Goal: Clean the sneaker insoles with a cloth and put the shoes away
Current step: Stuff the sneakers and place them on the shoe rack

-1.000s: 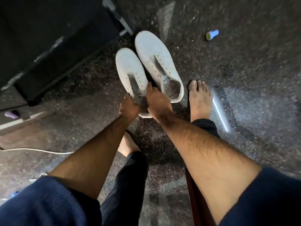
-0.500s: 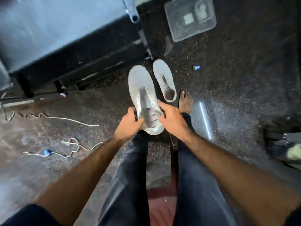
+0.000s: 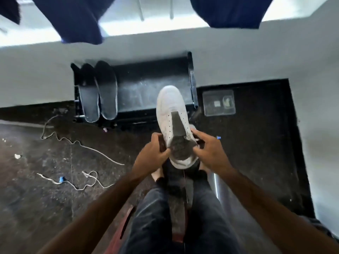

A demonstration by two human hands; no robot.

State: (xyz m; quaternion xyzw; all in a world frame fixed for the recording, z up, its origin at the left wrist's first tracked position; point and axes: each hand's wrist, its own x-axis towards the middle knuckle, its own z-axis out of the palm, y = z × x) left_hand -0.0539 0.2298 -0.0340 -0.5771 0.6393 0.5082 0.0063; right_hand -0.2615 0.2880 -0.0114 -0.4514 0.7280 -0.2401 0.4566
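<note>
**Sneaker held up by its collar, insoles parked on the rack**

The person sits with a white sneaker (image 3: pixel 172 114) raised over the knees, toe pointing away toward the black shoe rack (image 3: pixel 152 88). The left hand (image 3: pixel 152 154) grips one side of the collar and the right hand (image 3: pixel 209 153) grips the other, fingers curled round the rim. I'd say that pulls the mouth wide so the inside can be reached or looked into.

Two dark insoles (image 3: pixel 99 92) lie side by side on the rack's left end, touching, most likely set there to stay off the gritty floor (image 3: pixel 45 198). Loose white laces (image 3: pixel 80 145) trail across that floor, well apart from the shoe. I see no cloth. The second sneaker is mostly hidden behind the raised one.
</note>
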